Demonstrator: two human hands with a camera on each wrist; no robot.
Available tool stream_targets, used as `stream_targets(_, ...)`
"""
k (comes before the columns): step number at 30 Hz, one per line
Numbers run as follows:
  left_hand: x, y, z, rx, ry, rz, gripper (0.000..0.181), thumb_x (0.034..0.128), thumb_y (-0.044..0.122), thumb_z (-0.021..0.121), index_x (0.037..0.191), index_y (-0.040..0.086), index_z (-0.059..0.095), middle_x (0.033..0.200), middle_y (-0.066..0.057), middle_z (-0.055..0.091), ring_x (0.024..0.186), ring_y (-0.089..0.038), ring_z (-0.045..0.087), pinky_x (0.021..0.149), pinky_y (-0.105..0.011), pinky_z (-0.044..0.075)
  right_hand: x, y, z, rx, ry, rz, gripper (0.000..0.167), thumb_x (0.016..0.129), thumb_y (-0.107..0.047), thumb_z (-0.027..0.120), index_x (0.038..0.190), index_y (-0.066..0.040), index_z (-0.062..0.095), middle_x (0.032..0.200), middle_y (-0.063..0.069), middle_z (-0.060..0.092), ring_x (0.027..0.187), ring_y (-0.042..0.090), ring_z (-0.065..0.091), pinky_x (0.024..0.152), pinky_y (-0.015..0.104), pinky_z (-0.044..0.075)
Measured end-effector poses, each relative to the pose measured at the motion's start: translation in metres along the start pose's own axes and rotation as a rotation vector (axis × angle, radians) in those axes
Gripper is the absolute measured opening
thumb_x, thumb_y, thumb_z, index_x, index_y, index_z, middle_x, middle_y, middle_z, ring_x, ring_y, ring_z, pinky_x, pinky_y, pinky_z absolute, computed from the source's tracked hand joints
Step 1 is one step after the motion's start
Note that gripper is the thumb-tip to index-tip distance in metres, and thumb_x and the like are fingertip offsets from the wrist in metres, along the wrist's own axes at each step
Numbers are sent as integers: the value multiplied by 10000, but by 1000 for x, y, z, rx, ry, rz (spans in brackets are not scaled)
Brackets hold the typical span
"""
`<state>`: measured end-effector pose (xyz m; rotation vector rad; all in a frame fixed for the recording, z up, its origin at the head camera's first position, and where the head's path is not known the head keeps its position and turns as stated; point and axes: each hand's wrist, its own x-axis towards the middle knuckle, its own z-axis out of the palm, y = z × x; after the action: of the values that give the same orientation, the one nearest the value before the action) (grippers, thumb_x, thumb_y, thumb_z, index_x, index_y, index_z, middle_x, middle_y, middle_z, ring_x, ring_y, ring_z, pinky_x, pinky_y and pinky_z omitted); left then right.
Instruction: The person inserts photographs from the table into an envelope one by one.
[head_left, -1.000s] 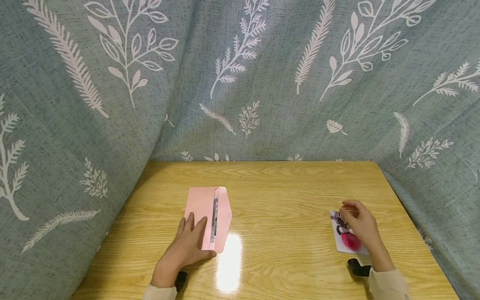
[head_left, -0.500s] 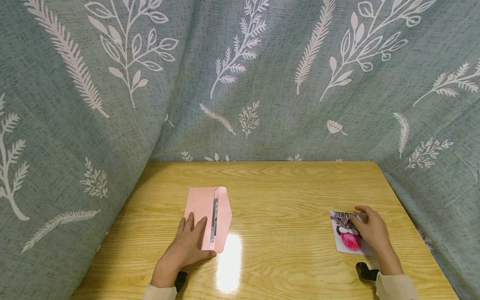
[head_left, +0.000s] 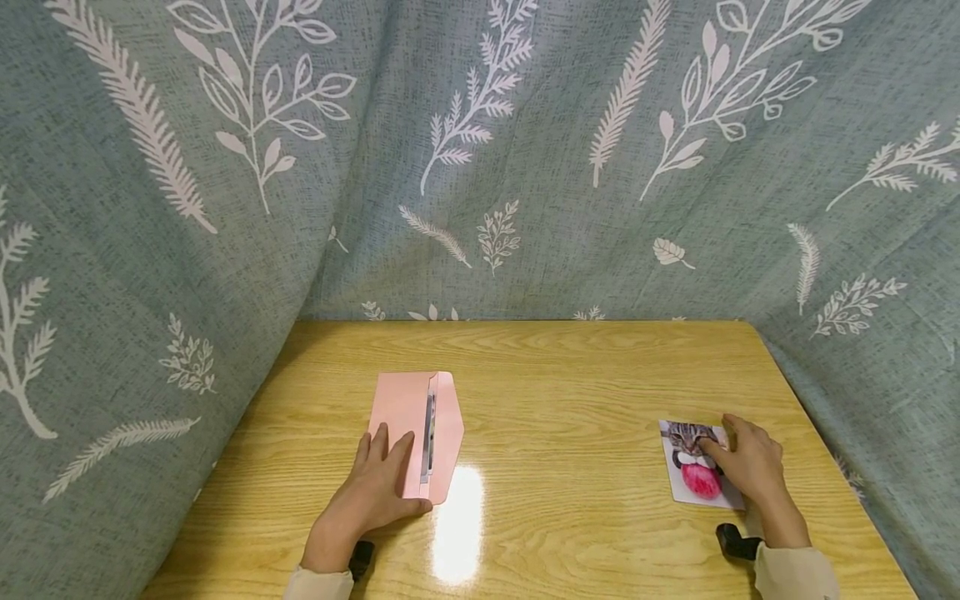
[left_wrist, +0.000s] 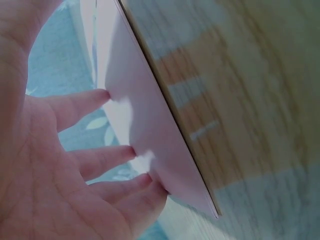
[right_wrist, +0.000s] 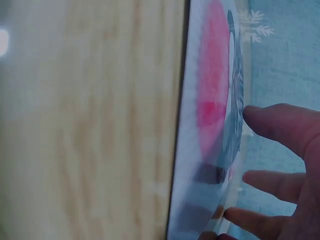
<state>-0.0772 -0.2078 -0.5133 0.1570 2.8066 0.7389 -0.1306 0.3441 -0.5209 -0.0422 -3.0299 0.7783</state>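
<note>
A pink envelope (head_left: 403,396) lies on the left of the table, its flap unfolded to the right. Printed paper (head_left: 430,433) shows in its mouth. My left hand (head_left: 372,487) rests on the envelope with spread fingers, the thumb by its near edge; the left wrist view shows the fingertips against the pink paper (left_wrist: 135,115). On the right, a cat photo card (head_left: 701,482) with a pink patch lies flat. My right hand (head_left: 753,467) is over the card's right side, thumb near the cat's face and other fingers along the edge. No pinch is visible.
The wood-grain table (head_left: 562,467) lies between both things, with a bright glare patch (head_left: 457,525) right of the left hand. A leaf-patterned curtain (head_left: 480,167) surrounds the table's back and sides. A black wrist device (head_left: 735,543) sits near each sleeve.
My right hand has slid rightward across the photo card to its right side, uncovering the cat's face. The left hand and envelope have not moved.
</note>
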Motion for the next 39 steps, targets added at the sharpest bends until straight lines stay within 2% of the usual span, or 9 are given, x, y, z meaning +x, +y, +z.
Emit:
stream_targets(5,0,1,0,-3,7,-5,1078,698,528,883,1551,101,379,1596,-336,106,1435,-575,50,1007,-722,321,0,-1,-1,-29,-45,-4,652,962,-262,644,1344,213,412,1325,478,383,1253,629,289,1004,699,176)
stream_targets(13,0,1,-1,-7,-3,-7,1090,697,539,880,1555,103,370,1600,-332,89,1437,-572,39,1012,-720,317,1,-2,-2,-27,-70,58,718,945,-270,649,1336,261,366,1344,523,288,1255,655,241,1025,706,154)
stream_targets(21,-1,2,-1,-11,-3,-8,1097,701,540,878,1564,109,355,1606,-320,82,1444,-560,31,1004,-719,328,1,-2,-2,-19,-44,66,661,937,-273,670,1302,227,438,1314,477,379,1238,614,299,1011,683,191)
stream_targets(28,-1,3,-2,-21,-6,-19,1101,699,535,881,1565,110,352,1610,-313,75,1449,-551,21,1008,-722,320,2,-3,0,-3,-3,93,605,897,-216,707,1262,208,475,1232,440,478,1166,594,379,962,665,253)
stream_targets(33,-1,2,-1,-22,-6,-21,1105,696,538,881,1565,107,351,1611,-314,68,1448,-551,19,1012,-724,313,3,-4,-1,36,54,114,484,886,-115,697,1198,203,508,1083,384,569,1005,533,527,872,624,387)
stream_targets(39,0,2,-1,-31,-14,-21,1107,702,534,879,1570,107,340,1615,-306,52,1451,-546,6,1015,-726,305,3,-6,-3,139,16,187,341,954,-104,609,1167,136,494,1034,319,602,947,461,593,754,494,479)
